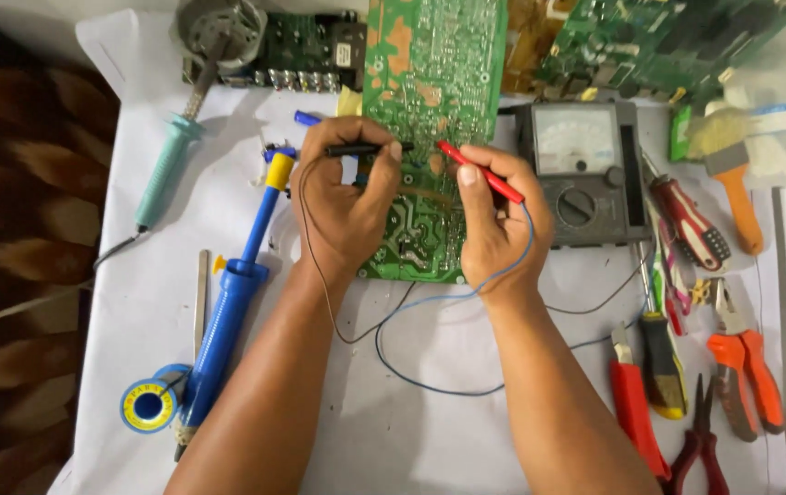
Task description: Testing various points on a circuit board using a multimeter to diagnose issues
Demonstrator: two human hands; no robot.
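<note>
My left hand (342, 197) grips a black test probe (367, 148), held level with its tip on the green circuit board (434, 73). My right hand (494, 220) grips a red test probe (480, 170), its tip slanting up-left onto the same board, close to the black tip. Thin brown and blue leads (429, 312) loop from both probes across the white cloth. Right of the board lies an analog multimeter (585, 170) with a dial and a needle scale.
A blue desoldering pump (228, 321), solder spool (150, 405), tweezers (202, 298) and a teal soldering iron (165, 165) lie on the left. Screwdrivers (691, 225), pliers (746, 362), a red cutter (636, 403) and a brush (736, 188) lie on the right. More boards (659, 41) sit at the back.
</note>
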